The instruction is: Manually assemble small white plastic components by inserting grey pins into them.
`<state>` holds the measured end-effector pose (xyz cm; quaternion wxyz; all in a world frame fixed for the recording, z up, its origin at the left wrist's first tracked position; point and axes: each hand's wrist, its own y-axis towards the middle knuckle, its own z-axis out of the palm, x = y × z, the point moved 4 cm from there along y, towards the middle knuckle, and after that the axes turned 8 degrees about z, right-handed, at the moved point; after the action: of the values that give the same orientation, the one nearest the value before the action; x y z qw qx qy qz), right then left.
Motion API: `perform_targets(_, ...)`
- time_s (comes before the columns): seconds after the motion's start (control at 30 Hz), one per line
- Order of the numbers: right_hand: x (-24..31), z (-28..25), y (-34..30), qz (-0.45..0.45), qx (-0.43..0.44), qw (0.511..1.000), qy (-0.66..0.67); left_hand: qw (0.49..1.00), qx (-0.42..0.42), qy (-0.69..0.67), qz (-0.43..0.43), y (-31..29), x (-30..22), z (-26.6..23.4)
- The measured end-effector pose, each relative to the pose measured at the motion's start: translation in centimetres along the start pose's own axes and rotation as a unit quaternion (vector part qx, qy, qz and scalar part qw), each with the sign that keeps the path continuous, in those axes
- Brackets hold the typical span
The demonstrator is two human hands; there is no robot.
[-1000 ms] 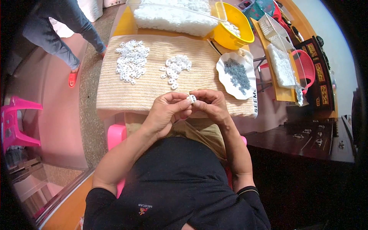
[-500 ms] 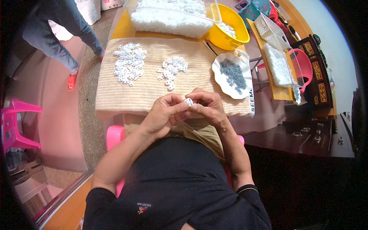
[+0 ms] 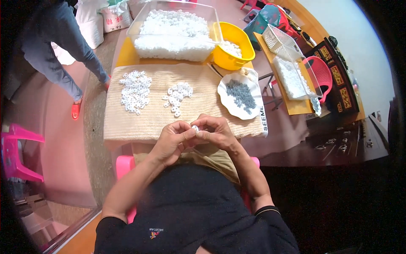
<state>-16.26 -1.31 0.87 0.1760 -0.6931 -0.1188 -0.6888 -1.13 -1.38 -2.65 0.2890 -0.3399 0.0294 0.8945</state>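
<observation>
My left hand [image 3: 171, 143] and my right hand [image 3: 217, 134] meet at the near edge of a striped beige towel [image 3: 127, 129]. Both pinch one small white plastic piece [image 3: 195, 128] between fingertips and thumbs; the fingers hide most of it. Beyond my hands lies a small pile of white plastic pieces [image 3: 179, 94], some with dark holes. A larger pile of similar pieces [image 3: 135, 92] spreads at the left. On the right, a white wavy-rimmed plate [image 3: 226, 103] holds many small grey-blue parts [image 3: 242, 94].
At the back stand a clear bin [image 3: 175, 56] full of white pieces and a yellow basin [image 3: 234, 63]. Farther right, another clear bin [image 3: 292, 82] and a white basket [image 3: 279, 41] rest on a board. A person's legs [image 3: 63, 51] and a pink stool [image 3: 25, 152] are at left.
The whole view has shifted, so the table and my hands appear lower and more to the left. Both hands keep pinching the white piece, with only slight finger movement.
</observation>
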Motion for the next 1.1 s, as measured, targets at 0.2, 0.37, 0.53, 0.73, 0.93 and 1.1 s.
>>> perform_targets(0.2,0.3,0.1,0.0,0.076,0.025,0.995,0.066,1.000,0.005,0.010,-0.012,-0.2,-0.3,0.0)
perform_targets(0.37,0.2,-0.1,0.1,0.052,0.017,0.998,0.040,1.000,0.005,-0.008,-0.016,-0.2,-0.8,0.5)
perform_targets(0.53,1.0,0.6,0.0,-0.001,-0.002,1.000,0.008,1.000,0.007,-0.013,-0.013,-0.2,-1.0,0.4)
perform_targets(0.73,1.2,0.9,-0.2,-0.063,-0.023,0.995,-0.069,1.000,0.009,-0.001,0.024,-0.7,-1.1,1.0)
perform_targets(0.93,1.9,1.0,-0.3,-0.106,-0.043,0.989,-0.092,1.000,0.011,-0.002,0.029,-0.7,-0.9,0.9)
perform_targets(1.1,1.5,0.5,-0.3,-0.015,-0.014,1.000,-0.001,1.000,0.016,-0.010,-0.012,-0.6,-0.9,1.2)
